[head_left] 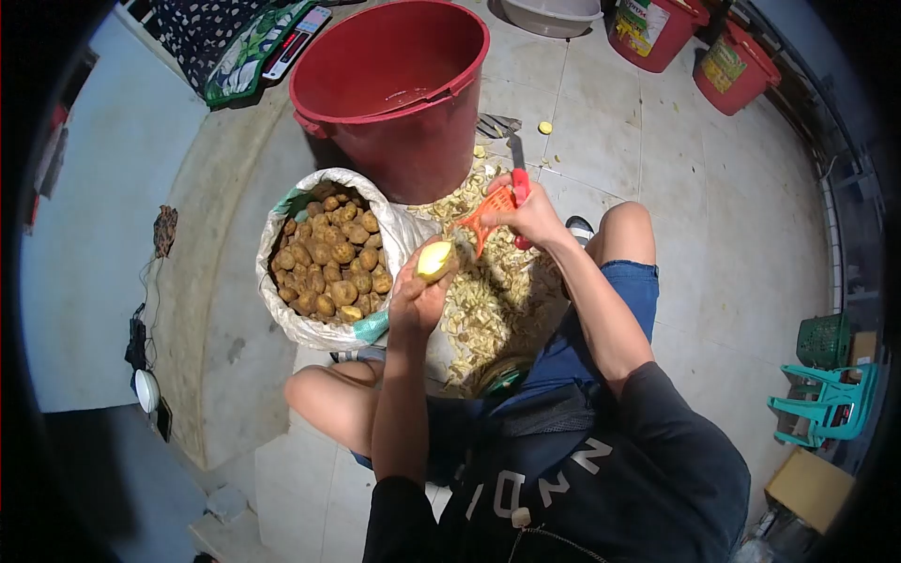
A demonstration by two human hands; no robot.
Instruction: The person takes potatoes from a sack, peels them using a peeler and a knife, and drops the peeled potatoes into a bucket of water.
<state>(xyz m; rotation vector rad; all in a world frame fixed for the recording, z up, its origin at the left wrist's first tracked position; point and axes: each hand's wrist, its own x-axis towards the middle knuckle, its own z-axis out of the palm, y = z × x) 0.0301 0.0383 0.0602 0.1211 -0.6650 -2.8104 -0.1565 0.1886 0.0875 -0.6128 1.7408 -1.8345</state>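
My left hand (419, 296) is closed around a partly peeled potato (435, 260), its bare yellow face turned up. Just to the right, my right hand (537, 216) grips an orange peeler (487, 214), which is close to the potato. A knife (518, 155) with a red handle is also in that hand, its blade pointing away from me. Left of my hands stands an open white sack (324, 330) filled with unpeeled potatoes (331, 251). Peelings (486, 319) cover the floor beneath my hands and between my legs.
A large red tub (404, 155) stands beyond the sack. Farther back are a pale basin (552, 19) and two red buckets (648, 33). A slice of potato (545, 128) lies on the tiles. At right are a turquoise stool (826, 403) and a green basket (823, 341).
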